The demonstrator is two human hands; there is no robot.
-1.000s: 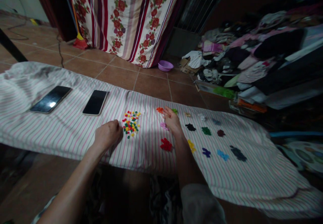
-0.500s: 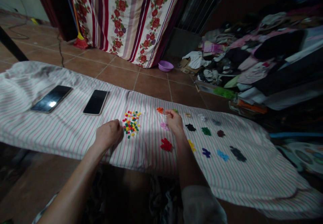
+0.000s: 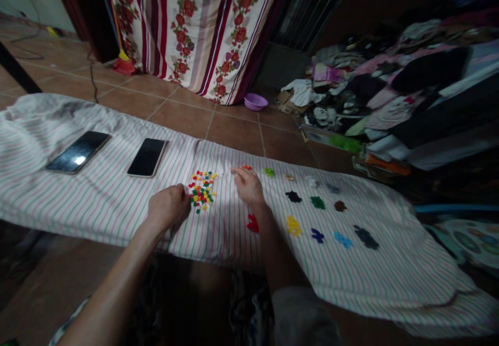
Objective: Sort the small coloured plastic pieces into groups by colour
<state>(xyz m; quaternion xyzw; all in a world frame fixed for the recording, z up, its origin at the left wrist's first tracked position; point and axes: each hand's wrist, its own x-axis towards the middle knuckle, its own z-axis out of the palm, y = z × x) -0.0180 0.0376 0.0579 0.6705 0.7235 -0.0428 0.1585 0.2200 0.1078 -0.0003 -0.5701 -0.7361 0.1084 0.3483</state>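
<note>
My left hand (image 3: 168, 206) rests curled on the striped cloth, beside a mixed pile of small red, yellow, green, orange and white pieces (image 3: 201, 195). What its fingers hold, if anything, is hidden. My right hand (image 3: 248, 186) hovers just right of that pile, thumb and forefinger together; nothing can be made out between them. It partly covers an orange heap (image 3: 247, 168), and the forearm overlaps a red heap (image 3: 252, 223). Further right lie single-colour heaps: light green (image 3: 268, 171), black (image 3: 293, 196), dark green (image 3: 317, 202), yellow (image 3: 293, 226) and several others.
Two phones (image 3: 147, 157) (image 3: 79, 152) lie at the left on the striped cloth (image 3: 117, 210). Beyond the far edge are a tiled floor, a purple basin (image 3: 255, 102), a broom (image 3: 123, 64) and a floral curtain (image 3: 206, 34). Clothes (image 3: 374, 86) are piled at the right.
My right hand has moved left, from beside the light green heap towards the mixed pile. The light green and yellow heaps are uncovered; the pink heap is now hidden. My left hand stays put.
</note>
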